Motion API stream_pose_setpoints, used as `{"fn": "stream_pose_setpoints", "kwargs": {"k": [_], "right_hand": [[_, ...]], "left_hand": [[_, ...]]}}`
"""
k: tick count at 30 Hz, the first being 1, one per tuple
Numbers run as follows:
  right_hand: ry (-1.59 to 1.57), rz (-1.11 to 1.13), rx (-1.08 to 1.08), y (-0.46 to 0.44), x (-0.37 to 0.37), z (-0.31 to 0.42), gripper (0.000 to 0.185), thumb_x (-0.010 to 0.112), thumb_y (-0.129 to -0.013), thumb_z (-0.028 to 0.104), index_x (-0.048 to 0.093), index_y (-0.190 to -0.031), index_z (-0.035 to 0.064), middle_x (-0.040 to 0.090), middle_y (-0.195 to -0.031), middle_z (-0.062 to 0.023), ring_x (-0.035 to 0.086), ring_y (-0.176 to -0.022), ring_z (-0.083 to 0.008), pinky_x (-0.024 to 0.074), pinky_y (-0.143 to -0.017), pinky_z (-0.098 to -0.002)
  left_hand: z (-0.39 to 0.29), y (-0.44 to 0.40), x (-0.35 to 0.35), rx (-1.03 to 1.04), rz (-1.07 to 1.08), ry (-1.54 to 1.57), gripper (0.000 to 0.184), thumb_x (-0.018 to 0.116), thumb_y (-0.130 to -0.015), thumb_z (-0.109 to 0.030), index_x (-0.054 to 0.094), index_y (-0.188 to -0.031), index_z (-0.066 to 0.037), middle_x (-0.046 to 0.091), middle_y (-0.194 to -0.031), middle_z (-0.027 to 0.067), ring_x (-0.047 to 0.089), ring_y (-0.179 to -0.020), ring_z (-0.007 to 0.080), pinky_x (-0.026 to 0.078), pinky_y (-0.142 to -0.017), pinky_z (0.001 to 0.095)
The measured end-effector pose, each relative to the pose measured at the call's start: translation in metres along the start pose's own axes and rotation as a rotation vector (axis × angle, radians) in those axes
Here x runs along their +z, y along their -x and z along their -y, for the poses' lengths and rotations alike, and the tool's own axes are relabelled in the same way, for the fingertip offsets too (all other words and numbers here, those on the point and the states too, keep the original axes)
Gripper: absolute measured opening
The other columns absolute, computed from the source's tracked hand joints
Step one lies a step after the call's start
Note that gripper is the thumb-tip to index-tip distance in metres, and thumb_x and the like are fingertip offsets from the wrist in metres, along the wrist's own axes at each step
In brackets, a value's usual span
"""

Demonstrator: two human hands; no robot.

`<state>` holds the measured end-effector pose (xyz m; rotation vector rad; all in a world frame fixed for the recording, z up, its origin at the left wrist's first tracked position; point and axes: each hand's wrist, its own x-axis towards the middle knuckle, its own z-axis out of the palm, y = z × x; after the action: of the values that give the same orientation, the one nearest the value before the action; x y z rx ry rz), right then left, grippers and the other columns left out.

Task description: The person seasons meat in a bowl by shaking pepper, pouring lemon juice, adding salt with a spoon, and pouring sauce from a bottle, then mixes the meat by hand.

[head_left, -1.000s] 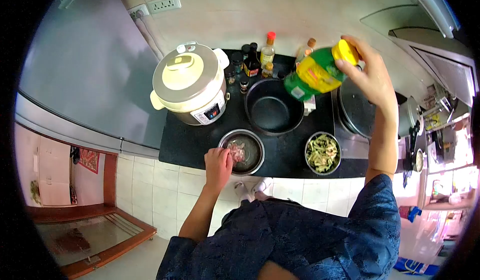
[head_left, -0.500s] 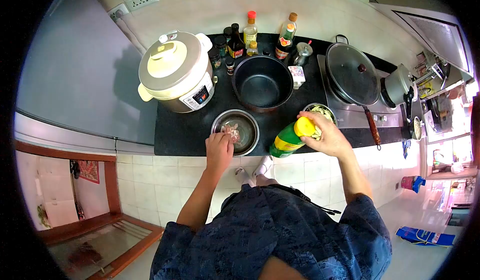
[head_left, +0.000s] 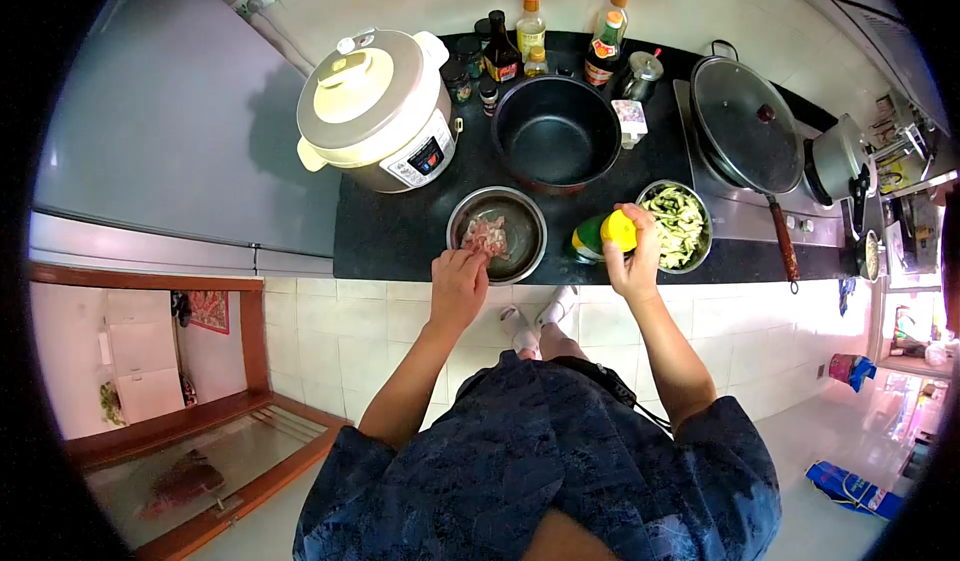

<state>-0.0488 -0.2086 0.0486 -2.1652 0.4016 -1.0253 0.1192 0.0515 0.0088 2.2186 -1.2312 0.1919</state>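
Note:
A metal bowl (head_left: 531,257) near the counter's front edge holds a small heap of raw sliced meat (head_left: 486,236). My left hand (head_left: 460,283) is closed over the bowl's near-left rim, its fingertips inside by the meat; the thumb is hidden. My right hand (head_left: 637,256) grips a green plastic container (head_left: 588,238) at its yellow cap (head_left: 619,230). The container stands upright or nearly so at the counter's front. Just right of that hand is a second metal bowl (head_left: 707,244) full of sliced green vegetable (head_left: 676,223).
Behind the bowls stands a black pot (head_left: 556,141). A rice cooker (head_left: 375,111) is at the left, with sauce bottles (head_left: 503,51) along the wall. On the stove at right sits a lidded pan (head_left: 750,126), its wooden handle (head_left: 783,236) pointing toward me.
The green container has gone from tilted to more upright, and my right hand has moved off the vegetable bowl, uncovering it. My left hand stays at the meat bowl. The view has shifted.

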Motion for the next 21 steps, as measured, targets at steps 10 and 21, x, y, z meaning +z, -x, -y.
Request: {"fn": "stream_pose_setpoints", "kwargs": {"k": [10, 21], "right_hand": [[-0.565, -0.177, 0.654, -0.022, 0.011, -0.013, 0.056, 0.039, -0.109, 0.048, 0.061, -0.113, -0.0033, 0.073, -0.098, -0.0173, 0.071, -0.088, -0.0224, 0.0571, -0.081, -0.0321], [-0.118, 0.283, 0.426, 0.042, -0.015, -0.037, 0.108, 0.085, -0.076, 0.027, 0.022, -0.156, -0.0077, 0.046, -0.150, -0.0229, 0.044, -0.141, -0.0324, 0.0305, -0.120, -0.0383]], "left_hand": [[0.013, 0.014, -0.002, -0.033, -0.023, -0.017, 0.018, 0.068, -0.084, -0.005, 0.068, -0.102, -0.004, 0.065, -0.100, 0.0101, 0.059, -0.098, 0.0309, 0.044, -0.084, 0.0457], [0.015, 0.013, -0.003, -0.088, -0.045, 0.001, 0.019, 0.068, -0.084, -0.005, 0.068, -0.103, -0.005, 0.066, -0.101, 0.0098, 0.060, -0.099, 0.0320, 0.044, -0.084, 0.0466]]}}
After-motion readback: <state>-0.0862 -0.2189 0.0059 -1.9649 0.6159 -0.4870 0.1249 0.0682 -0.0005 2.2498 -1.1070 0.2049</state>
